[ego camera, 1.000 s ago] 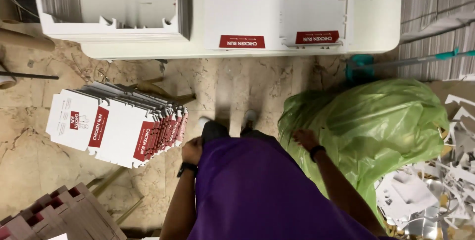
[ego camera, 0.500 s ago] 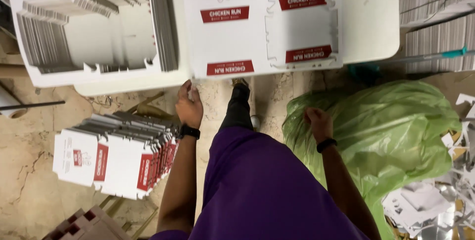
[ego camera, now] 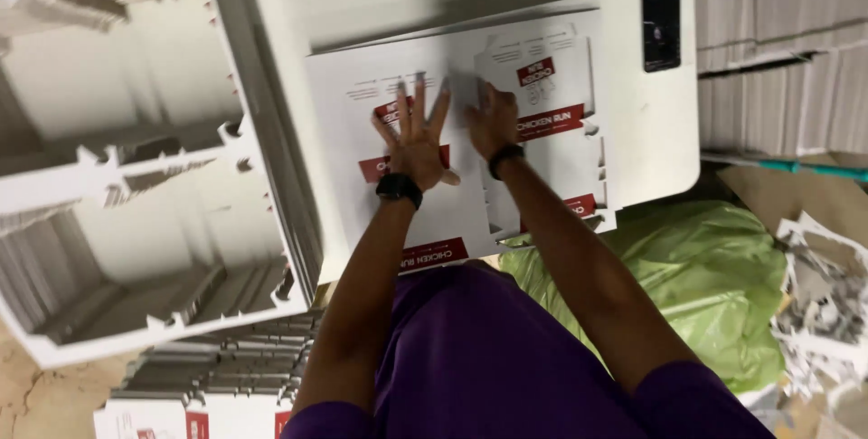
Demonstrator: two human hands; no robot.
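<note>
My left hand [ego camera: 414, 136] lies flat with fingers spread on a white printed cardboard sheet [ego camera: 461, 86] with red labels, which rests on a white table [ego camera: 646, 145]. My right hand [ego camera: 493, 120] presses on the same sheet just to the right, its fingers partly blurred. Both wrists wear dark bands. Neither hand grips anything; they rest on top of the sheet. The picture is blurred by motion.
A tall stack of die-cut white cardboard blanks [ego camera: 127, 177] fills the left of the table. A dark phone [ego camera: 661, 23] lies at the table's right. Below are a green plastic bag [ego camera: 705, 285], paper scraps [ego camera: 823, 303], and more printed sheets on the floor [ego camera: 208, 394].
Both hands have risen from beside my body onto the printed sheet on the table. The view has swung up and closer to the table top.
</note>
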